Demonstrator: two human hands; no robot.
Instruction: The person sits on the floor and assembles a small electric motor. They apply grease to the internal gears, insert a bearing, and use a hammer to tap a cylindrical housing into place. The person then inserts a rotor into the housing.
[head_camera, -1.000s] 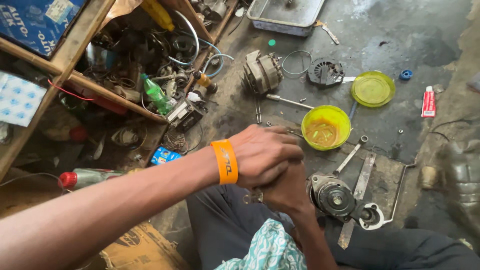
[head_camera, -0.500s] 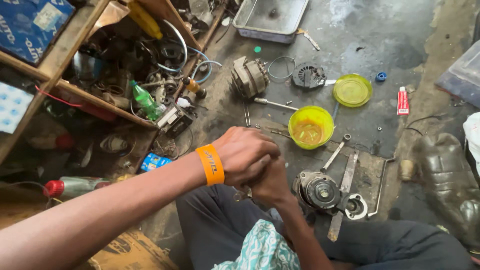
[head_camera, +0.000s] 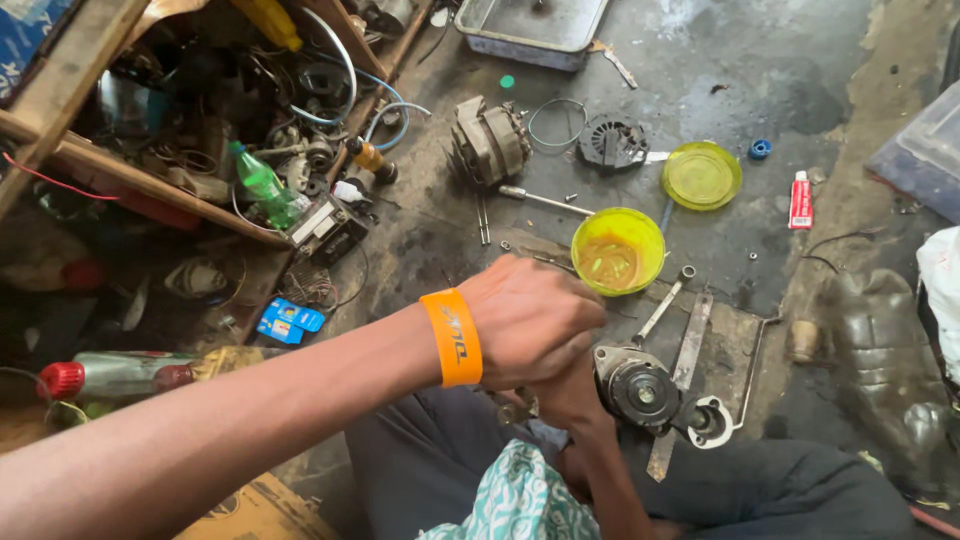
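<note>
Hands together over my lap: my left hand, orange wristband on its wrist, lies curled over my right hand. Whether either grip holds anything, I cannot tell. A round metal motor part sits on the floor just beside them, near the yellow bowl.

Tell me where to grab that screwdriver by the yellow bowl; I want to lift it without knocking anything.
Take the screwdriver by its handle end, the thicker left end near the alternator. It lies flat on the floor, its thin shaft pointing right toward the yellow bowl. Coming from above on the near side, probably pinching across the handle, keeps clear of both.
</note>
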